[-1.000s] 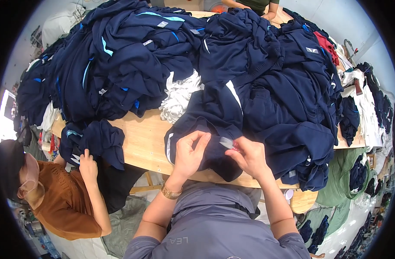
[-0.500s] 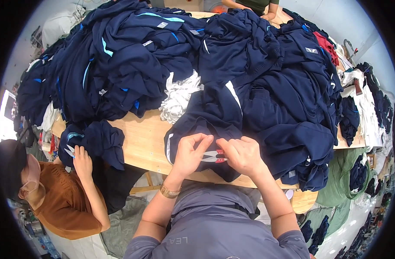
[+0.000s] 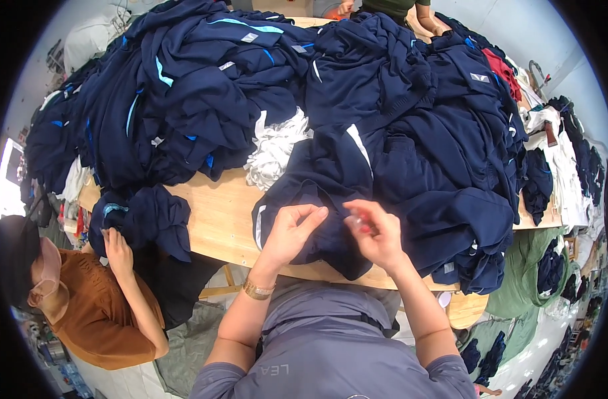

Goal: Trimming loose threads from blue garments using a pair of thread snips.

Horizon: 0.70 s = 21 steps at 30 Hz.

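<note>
Navy cloth, a dark blue garment (image 3: 330,199), lies at the near edge of the wooden table (image 3: 217,219), under both hands. The left hand (image 3: 292,229) rests on it with fingers loosely curled, holding nothing. The right hand (image 3: 377,233) pinches a small red tool (image 3: 362,226). Behind, heaps of navy clothes (image 3: 204,100) surround a white bundle (image 3: 274,149). A co-worker's hand (image 3: 118,249) touches another garment (image 3: 151,219) at left.

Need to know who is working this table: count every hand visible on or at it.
4. The wearer's left hand and right hand rest on a navy garment at the near edge; a co-worker's hand is lower left; another hand at the far edge. Others may be hidden.
</note>
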Available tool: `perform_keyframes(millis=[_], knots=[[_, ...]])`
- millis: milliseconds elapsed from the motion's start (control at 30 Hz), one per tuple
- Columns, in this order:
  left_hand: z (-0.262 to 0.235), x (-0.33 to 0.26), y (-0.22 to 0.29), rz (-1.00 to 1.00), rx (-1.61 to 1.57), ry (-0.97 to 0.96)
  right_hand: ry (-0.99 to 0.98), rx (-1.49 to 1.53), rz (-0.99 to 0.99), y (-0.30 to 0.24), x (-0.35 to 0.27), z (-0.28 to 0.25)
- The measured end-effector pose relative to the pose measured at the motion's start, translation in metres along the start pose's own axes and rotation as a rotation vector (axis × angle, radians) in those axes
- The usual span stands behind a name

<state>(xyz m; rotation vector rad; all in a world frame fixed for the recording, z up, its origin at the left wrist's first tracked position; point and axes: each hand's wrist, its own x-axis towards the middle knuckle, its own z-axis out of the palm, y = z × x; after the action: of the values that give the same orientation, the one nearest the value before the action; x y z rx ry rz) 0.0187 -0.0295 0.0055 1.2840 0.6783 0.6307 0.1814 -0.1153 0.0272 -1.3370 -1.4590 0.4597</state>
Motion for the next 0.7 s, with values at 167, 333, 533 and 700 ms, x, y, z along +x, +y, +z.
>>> perform_keyframes(millis=[167, 333, 533, 700], knots=[[0.003, 0.001, -0.003, 0.021, 0.011, -0.014, -0.138, -0.162, -0.242, 0.01, 0.003, 0.003], [0.001, 0.001, -0.003, 0.031, 0.027, 0.013, 0.231, 0.605, 0.352, 0.013, -0.007, 0.002], [0.001, -0.001, -0.002, 0.016, -0.048, 0.057, 0.018, 0.079, 0.174, 0.019, -0.018, -0.01], [0.002, -0.001, 0.0, 0.032, -0.001, 0.059, -0.025, -0.041, 0.056, 0.023, -0.023, -0.01]])
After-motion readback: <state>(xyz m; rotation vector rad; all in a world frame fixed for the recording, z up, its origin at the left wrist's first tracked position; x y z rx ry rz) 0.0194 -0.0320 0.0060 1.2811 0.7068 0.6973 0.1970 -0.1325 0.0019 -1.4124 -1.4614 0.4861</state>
